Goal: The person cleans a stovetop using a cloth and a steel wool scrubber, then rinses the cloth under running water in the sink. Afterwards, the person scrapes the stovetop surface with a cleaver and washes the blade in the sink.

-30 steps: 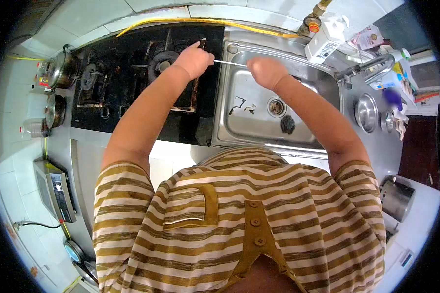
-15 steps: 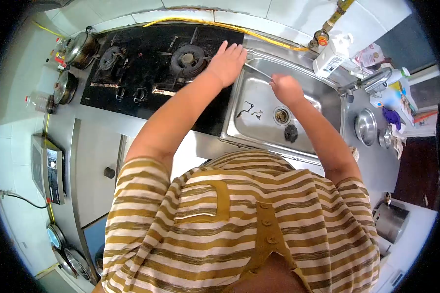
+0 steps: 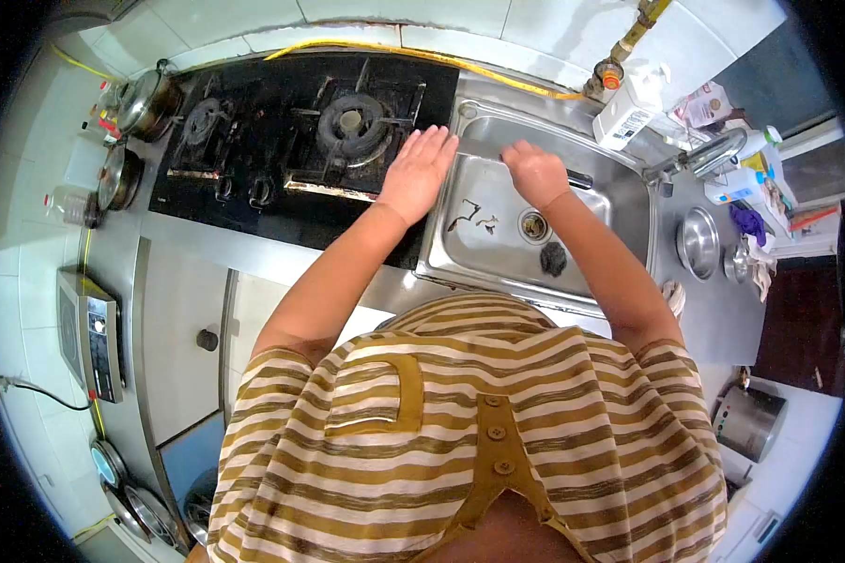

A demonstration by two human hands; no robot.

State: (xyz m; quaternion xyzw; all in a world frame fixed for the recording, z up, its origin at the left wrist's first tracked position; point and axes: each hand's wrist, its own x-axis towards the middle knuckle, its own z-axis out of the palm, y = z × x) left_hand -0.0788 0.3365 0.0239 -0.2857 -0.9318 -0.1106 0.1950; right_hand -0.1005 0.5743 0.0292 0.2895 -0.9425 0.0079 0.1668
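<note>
My right hand (image 3: 538, 176) is closed over the sink (image 3: 432, 255), gripping what looks like a kitchen knife. The knife's flat metal blade (image 3: 481, 148) points left, and a dark handle end shows past the other side of the fist. My left hand (image 3: 418, 175), fingers stretched out, is at the sink's left rim beside the cooktop, close to the blade's tip. Whether it touches the blade I cannot tell. In the basin lie a dark grey scouring pad (image 3: 553, 260) near the drain (image 3: 534, 225) and some dark stringy scraps (image 3: 469, 218).
A black gas cooktop (image 3: 282, 141) adjoins the sink on the left, with pots (image 3: 150, 103) beyond it. A faucet (image 3: 695, 161), a white jug (image 3: 626, 113) and metal bowls (image 3: 698, 242) stand at the right. A yellow hose (image 3: 422, 58) runs along the wall.
My left hand has shifted down and slightly left. My right hand has moved down a little, and the blade now shows its flat side instead of a thin edge.
</note>
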